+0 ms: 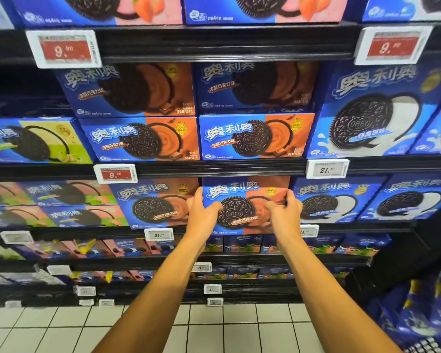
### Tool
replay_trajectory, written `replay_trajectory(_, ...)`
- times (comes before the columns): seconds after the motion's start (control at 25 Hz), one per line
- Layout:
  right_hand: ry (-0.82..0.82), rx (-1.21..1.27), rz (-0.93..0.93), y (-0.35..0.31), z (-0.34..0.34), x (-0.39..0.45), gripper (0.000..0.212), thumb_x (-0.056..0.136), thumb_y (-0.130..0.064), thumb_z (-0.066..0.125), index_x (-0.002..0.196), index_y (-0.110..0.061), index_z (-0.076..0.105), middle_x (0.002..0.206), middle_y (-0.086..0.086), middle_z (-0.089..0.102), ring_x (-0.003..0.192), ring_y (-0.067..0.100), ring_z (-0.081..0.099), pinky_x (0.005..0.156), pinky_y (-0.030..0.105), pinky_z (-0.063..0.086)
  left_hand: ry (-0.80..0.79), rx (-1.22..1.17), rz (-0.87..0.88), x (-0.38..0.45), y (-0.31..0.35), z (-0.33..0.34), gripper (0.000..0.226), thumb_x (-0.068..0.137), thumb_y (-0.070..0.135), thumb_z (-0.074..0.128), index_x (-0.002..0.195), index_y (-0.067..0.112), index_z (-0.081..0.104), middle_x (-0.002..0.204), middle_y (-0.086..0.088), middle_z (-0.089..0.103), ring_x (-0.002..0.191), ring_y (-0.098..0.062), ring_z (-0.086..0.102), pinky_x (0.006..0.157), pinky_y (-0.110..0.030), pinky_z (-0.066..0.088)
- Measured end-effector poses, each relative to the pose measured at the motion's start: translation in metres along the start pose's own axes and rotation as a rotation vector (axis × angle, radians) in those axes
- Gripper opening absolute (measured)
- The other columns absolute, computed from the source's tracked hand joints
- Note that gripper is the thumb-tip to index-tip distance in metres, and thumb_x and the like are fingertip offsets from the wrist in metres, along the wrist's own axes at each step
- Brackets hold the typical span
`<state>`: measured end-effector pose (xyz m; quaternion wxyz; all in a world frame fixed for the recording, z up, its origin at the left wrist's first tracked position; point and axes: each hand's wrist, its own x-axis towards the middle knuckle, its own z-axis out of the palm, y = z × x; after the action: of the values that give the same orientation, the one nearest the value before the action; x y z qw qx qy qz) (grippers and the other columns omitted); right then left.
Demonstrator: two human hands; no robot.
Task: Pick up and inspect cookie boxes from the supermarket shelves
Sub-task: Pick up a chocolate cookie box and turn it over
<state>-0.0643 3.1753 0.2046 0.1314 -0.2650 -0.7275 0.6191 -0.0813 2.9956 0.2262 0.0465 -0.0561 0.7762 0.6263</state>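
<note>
A blue and orange chocolate cookie box [242, 197] stands upright at the front of the third shelf, its face towards me. My left hand [204, 212] grips its left edge, thumb on the front and fingers behind the side. At the box's right edge my right hand [285, 210] holds on the same way, thumb on the front. The box's lower edge hangs just over the shelf lip [239, 229].
An identical chocolate box [153, 202] stands directly left of the held one, and a blue and white box [334, 200] directly right. Shelves above and below are packed with more cookie boxes and price tags [159, 235]. White floor tiles [61, 324] lie below; a basket [428, 346] shows at bottom right.
</note>
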Motion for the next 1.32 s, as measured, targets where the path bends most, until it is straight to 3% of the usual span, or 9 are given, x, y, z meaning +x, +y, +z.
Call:
replay_trajectory(0.12, 0.024, 0.077, -0.012, -0.004, -0.004, -0.004, 0.042, 0.084, -0.008, 0.069, 0.121, -0.022, 0.054, 0.130, 0.004, 0.037, 0.096, 0.014, 0.056, 0.076, 0.024, 0.046, 0.034, -0.004, -0.016, -0.002, 0.000, -0.003, 0.038, 0.086, 0.005, 0.056, 0.108, 0.036, 0.051, 0.101, 0.009, 0.042, 0.076, 0.018, 0.053, 0.053, -0.001, 0.038)
replay_trajectory(0.24, 0.059, 0.075, -0.005, 0.001, -0.012, -0.013, 0.046, 0.081, -0.009, 0.067, 0.122, -0.028, 0.055, 0.130, 0.002, 0.042, 0.120, 0.027, 0.049, 0.096, 0.043, 0.047, 0.036, -0.041, -0.023, -0.009, -0.004, -0.008, 0.039, 0.086, 0.004, 0.055, 0.114, 0.032, 0.057, 0.118, -0.005, 0.044, 0.090, -0.003, 0.056, 0.055, -0.004, 0.043)
replay_trajectory(0.48, -0.049, 0.166, -0.052, 0.009, -0.031, -0.047, 0.041, 0.090, -0.011, 0.060, 0.123, -0.035, 0.053, 0.125, -0.005, 0.062, 0.086, 0.000, 0.067, 0.064, 0.021, 0.053, -0.015, -0.110, -0.030, -0.025, -0.016, -0.025, 0.042, 0.089, -0.001, 0.051, 0.122, 0.025, 0.059, 0.131, -0.021, 0.050, 0.112, -0.028, 0.059, 0.084, -0.039, 0.053)
replay_trajectory(0.56, -0.053, 0.167, -0.069, 0.010, -0.036, -0.058, 0.040, 0.091, -0.012, 0.062, 0.123, -0.035, 0.055, 0.123, -0.009, 0.061, 0.079, -0.004, 0.067, 0.056, 0.014, 0.050, -0.020, -0.126, -0.009, -0.033, -0.017, -0.032, 0.045, 0.090, -0.003, 0.050, 0.122, 0.026, 0.059, 0.132, -0.020, 0.050, 0.110, -0.022, 0.061, 0.085, -0.039, 0.055)
replay_trajectory(0.72, -0.130, 0.189, -0.143, 0.017, -0.044, -0.085, 0.046, 0.092, -0.013, 0.066, 0.128, -0.040, 0.057, 0.122, -0.018, 0.061, 0.095, -0.012, 0.064, 0.069, 0.009, 0.052, 0.032, -0.163, 0.073, -0.050, -0.023, -0.049, 0.051, 0.088, -0.006, 0.051, 0.121, 0.033, 0.058, 0.112, -0.001, 0.050, 0.076, 0.015, 0.060, 0.065, -0.014, 0.052)
replay_trajectory(0.8, -0.148, 0.229, -0.155, 0.019, -0.043, -0.096, 0.055, 0.092, -0.003, 0.062, 0.136, -0.035, 0.053, 0.123, -0.022, 0.061, 0.098, -0.011, 0.064, 0.072, 0.009, 0.051, 0.059, -0.194, 0.093, -0.054, -0.024, -0.057, 0.053, 0.088, -0.005, 0.052, 0.133, 0.025, 0.052, 0.112, 0.006, 0.049, 0.081, 0.020, 0.056, 0.067, -0.003, 0.045)
replay_trajectory(0.96, -0.032, 0.397, -0.115, 0.020, -0.047, -0.107, 0.037, 0.094, 0.001, 0.059, 0.129, -0.011, 0.060, 0.113, -0.003, 0.072, 0.100, 0.008, 0.068, 0.079, 0.016, 0.055, 0.013, -0.306, 0.152, -0.070, -0.023, -0.069, 0.055, 0.086, -0.009, 0.051, 0.137, 0.013, 0.051, 0.133, -0.007, 0.060, 0.116, -0.015, 0.058, 0.103, -0.035, 0.046)
replay_trajectory(1.12, -0.088, 0.439, -0.074, 0.023, -0.054, -0.118, 0.042, 0.095, 0.003, 0.057, 0.135, -0.011, 0.061, 0.114, -0.001, 0.075, 0.102, 0.012, 0.071, 0.082, 0.024, 0.057, 0.013, -0.410, 0.191, -0.086, -0.016, -0.072, 0.053, 0.069, 0.005, 0.055, 0.117, 0.026, 0.063, 0.132, -0.010, 0.059, 0.119, -0.022, 0.057, 0.096, -0.037, 0.048)
replay_trajectory(1.32, -0.146, 0.489, -0.099, 0.023, -0.069, -0.123, 0.042, 0.096, -0.002, 0.058, 0.118, -0.035, 0.072, 0.118, -0.007, 0.074, 0.108, 0.014, 0.070, 0.084, 0.029, 0.059, 0.049, -0.493, 0.234, -0.104, -0.013, -0.070, 0.055, 0.079, -0.010, 0.049, 0.127, 0.014, 0.059, 0.126, -0.006, 0.062, 0.114, -0.016, 0.057, 0.098, -0.037, 0.047)
